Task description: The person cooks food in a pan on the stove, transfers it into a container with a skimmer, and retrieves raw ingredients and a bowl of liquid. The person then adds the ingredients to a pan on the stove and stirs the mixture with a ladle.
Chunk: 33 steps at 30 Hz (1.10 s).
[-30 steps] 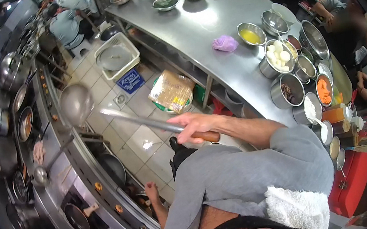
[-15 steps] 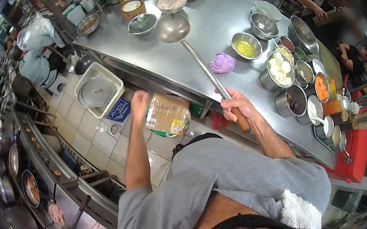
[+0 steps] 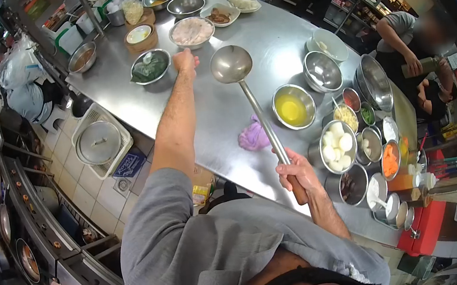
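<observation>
My right hand [image 3: 296,173] is wrapped round the wooden-ended handle of a long metal ladle [image 3: 231,64], whose bowl is over the steel table. My left hand [image 3: 186,61] is stretched across the table with its fingers curled, at the near rim of a metal bowl of pale pinkish meat [image 3: 191,32]; whether it grips the rim I cannot tell. Left of that hand stands a bowl with dark green leaf-like contents [image 3: 150,67]. A crumpled purple cloth [image 3: 254,135] lies beside the ladle handle. To its right sits a bowl of yellow liquid [image 3: 292,110].
On the right of the steel table [image 3: 220,120] stand peeled eggs in a pot [image 3: 337,147], orange pieces in a bowl [image 3: 390,158] and several containers. A lidded pot [image 3: 98,143] rests in a white crate on the floor. Another person [image 3: 399,39] is at the right.
My left hand has moved from above the floor, forward over the table to the meat bowl. The ladle stays in my right hand. The view has shifted as my body leans towards the table.
</observation>
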Each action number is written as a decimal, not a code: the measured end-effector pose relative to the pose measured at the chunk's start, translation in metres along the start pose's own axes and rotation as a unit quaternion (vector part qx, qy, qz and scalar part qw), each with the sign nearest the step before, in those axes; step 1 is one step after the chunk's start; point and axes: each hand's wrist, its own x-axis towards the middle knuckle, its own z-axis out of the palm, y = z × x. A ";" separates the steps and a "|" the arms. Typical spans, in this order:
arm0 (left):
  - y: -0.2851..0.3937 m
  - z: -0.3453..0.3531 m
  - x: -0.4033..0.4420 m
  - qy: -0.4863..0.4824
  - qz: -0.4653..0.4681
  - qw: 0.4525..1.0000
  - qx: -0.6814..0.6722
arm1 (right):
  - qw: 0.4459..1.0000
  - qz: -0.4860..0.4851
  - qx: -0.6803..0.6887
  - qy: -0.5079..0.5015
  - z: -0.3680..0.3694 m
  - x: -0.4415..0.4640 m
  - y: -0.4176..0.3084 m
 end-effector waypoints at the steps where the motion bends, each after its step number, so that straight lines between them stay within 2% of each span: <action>1: -0.007 0.006 0.019 0.016 -0.023 0.999 -0.027 | 1.000 0.000 0.000 0.000 -0.003 0.003 -0.005; 3: -0.011 0.019 0.039 0.046 -0.020 0.997 -0.051 | 0.999 0.008 -0.026 0.020 -0.004 0.007 -0.016; 5: 0.000 0.031 0.036 0.127 -0.036 0.989 -0.072 | 0.999 0.004 -0.036 0.028 -0.006 0.012 -0.021; 8: -0.012 0.033 0.065 0.148 0.024 0.988 -0.042 | 0.999 -0.005 -0.030 0.035 -0.006 0.021 -0.029; 11: -0.012 0.029 0.076 0.146 0.045 0.988 0.000 | 0.998 -0.017 -0.049 0.037 0.000 0.027 -0.033; 15: -0.006 0.016 0.045 0.140 0.060 0.988 0.029 | 0.993 -0.030 -0.102 0.056 0.004 0.032 -0.033; 17: -0.004 -0.004 0.017 0.050 0.039 0.998 0.028 | 0.970 -0.051 -0.222 0.084 0.007 0.032 -0.031; 21: -0.015 -0.042 -0.032 0.027 0.051 0.998 0.032 | 0.913 -0.056 -0.378 0.142 0.009 0.033 -0.025; 22: -0.017 -0.049 -0.043 0.010 0.055 0.998 0.033 | 0.882 -0.098 -0.438 0.145 0.007 0.035 -0.018; 23: -0.019 -0.055 -0.053 -0.007 0.059 0.998 0.033 | 0.883 -0.094 -0.436 0.144 0.012 0.033 -0.018; 25: -0.024 -0.063 -0.078 -0.001 0.055 0.998 0.022 | 0.812 -0.066 -0.557 0.159 0.027 0.025 -0.023; 26: -0.029 -0.066 -0.084 -0.006 0.088 0.996 0.020 | 0.789 -0.078 -0.591 0.145 0.032 0.023 -0.021; 31: -0.035 -0.072 -0.106 -0.025 0.170 0.980 0.097 | 0.794 -0.067 -0.590 0.133 0.051 0.004 -0.011; 33: -0.039 -0.071 -0.102 -0.027 0.172 0.980 0.093 | 0.791 -0.059 -0.594 0.134 0.055 0.001 -0.009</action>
